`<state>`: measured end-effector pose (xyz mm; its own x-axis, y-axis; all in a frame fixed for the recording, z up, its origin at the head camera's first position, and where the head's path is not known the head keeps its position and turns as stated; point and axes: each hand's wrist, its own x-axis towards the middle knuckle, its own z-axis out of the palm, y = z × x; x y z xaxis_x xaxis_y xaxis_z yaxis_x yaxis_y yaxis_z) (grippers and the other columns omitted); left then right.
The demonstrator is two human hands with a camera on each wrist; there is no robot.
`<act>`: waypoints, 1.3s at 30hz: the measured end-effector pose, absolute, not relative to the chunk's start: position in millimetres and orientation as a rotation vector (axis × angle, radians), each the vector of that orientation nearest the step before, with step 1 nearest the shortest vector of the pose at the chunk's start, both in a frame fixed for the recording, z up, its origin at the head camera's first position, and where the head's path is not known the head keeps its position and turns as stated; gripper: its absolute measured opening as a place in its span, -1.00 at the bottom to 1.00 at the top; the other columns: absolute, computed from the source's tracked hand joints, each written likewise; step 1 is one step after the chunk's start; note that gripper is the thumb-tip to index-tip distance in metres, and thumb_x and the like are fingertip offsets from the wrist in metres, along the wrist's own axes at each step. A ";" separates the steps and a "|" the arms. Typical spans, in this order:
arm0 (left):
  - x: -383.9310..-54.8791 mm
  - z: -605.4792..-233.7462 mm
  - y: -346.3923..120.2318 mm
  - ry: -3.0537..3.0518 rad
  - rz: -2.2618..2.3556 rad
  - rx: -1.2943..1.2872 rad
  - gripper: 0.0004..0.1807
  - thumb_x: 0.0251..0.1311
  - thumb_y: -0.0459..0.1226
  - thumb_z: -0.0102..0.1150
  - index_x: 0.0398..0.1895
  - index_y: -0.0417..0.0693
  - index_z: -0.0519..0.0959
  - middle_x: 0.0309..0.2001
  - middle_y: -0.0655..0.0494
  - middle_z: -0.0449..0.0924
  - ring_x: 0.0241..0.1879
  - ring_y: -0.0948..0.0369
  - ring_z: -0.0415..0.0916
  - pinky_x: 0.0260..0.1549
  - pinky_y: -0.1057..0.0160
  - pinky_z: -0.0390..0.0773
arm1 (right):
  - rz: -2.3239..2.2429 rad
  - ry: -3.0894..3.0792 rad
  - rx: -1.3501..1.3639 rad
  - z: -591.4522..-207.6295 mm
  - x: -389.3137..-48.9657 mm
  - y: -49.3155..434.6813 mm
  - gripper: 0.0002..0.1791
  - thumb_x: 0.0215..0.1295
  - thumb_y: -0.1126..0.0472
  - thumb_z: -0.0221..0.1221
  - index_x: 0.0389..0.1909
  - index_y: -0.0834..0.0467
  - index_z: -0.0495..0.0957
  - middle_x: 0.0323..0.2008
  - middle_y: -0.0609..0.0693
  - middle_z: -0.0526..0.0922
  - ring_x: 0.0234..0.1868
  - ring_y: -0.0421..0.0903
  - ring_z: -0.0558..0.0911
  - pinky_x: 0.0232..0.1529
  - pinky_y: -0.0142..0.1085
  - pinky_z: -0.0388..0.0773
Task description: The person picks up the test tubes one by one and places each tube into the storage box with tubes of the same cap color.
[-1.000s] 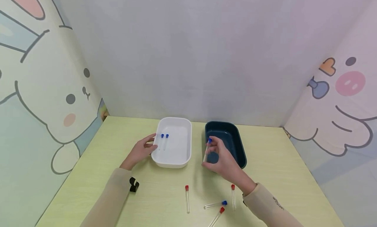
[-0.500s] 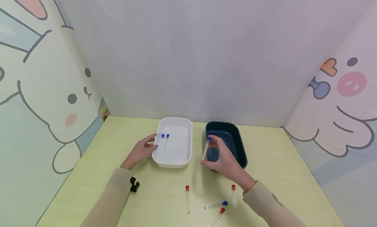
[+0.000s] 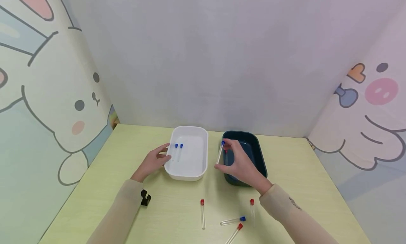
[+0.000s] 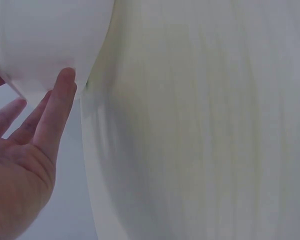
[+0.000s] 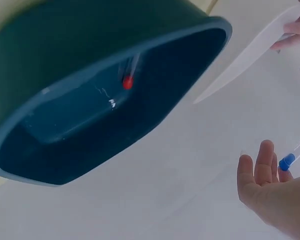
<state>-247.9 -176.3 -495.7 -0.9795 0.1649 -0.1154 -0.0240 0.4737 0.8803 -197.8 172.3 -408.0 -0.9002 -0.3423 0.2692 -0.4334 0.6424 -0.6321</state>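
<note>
My right hand point(image 3: 242, 164) pinches a blue-capped test tube point(image 3: 220, 154) lengthwise, fingers at the cap and thumb at the bottom end. It is raised at the left side of the dark blue tray point(image 3: 261, 159), where a red-capped test tube point(image 5: 127, 81) lies. My left hand point(image 3: 153, 163) holds the left edge of the white tray point(image 3: 187, 177), with one fingertip against its outer wall in the left wrist view. Two blue-capped test tubes point(image 3: 179, 153) lie side by side inside the white tray.
On the table in front are several more test tubes: a red-capped one point(image 3: 202, 214), another red-capped one point(image 3: 252, 212), a blue-capped one point(image 3: 232, 221) and a red-capped one point(image 3: 234, 234) at the lower edge. A small black object point(image 3: 145, 198) lies beside the left sleeve.
My right hand has risen slightly and moved a little left with the blue-capped test tube, uncovering the red-capped one in the dark tray. My left hand stays at the white tray.
</note>
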 end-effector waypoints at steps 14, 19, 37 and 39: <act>-250.4 -499.9 -177.3 2.525 1.539 0.126 -0.30 0.49 -0.22 0.14 0.62 0.00 0.17 0.46 -0.27 0.35 0.29 -0.18 0.55 0.00 0.12 0.78 | 1.108 -2.824 0.694 -399.5 -235.8 152.6 0.01 0.13 -0.08 0.51 0.52 0.13 0.23 0.39 0.07 0.36 0.35 0.08 0.45 0.35 0.11 0.57; -250.9 -501.2 -177.6 2.527 1.534 0.120 -0.29 0.49 -0.19 0.15 0.62 0.02 0.18 0.46 -0.26 0.35 0.29 -0.17 0.55 0.00 0.12 0.78 | 1.096 -2.849 0.712 -398.2 -249.9 143.1 0.02 0.13 -0.10 0.51 0.53 0.11 0.23 0.42 0.09 0.36 0.38 0.13 0.43 0.39 0.17 0.52; -253.1 -503.1 -179.3 2.500 1.565 0.125 -0.29 0.48 -0.19 0.16 0.62 0.03 0.19 0.47 -0.26 0.35 0.30 -0.18 0.54 0.00 0.13 0.78 | 1.072 -2.963 0.648 -415.8 -287.6 111.4 0.00 0.13 -0.12 0.50 0.52 0.06 0.25 0.47 0.05 0.30 0.39 0.10 0.41 0.42 0.08 0.51; -253.2 -502.8 -178.9 2.498 1.567 0.127 -0.30 0.48 -0.19 0.16 0.62 0.03 0.19 0.47 -0.26 0.35 0.30 -0.18 0.54 0.00 0.12 0.78 | 1.070 -2.964 0.659 -419.4 -291.2 109.0 0.00 0.12 -0.13 0.51 0.52 0.08 0.27 0.45 0.06 0.32 0.38 0.11 0.42 0.42 0.05 0.51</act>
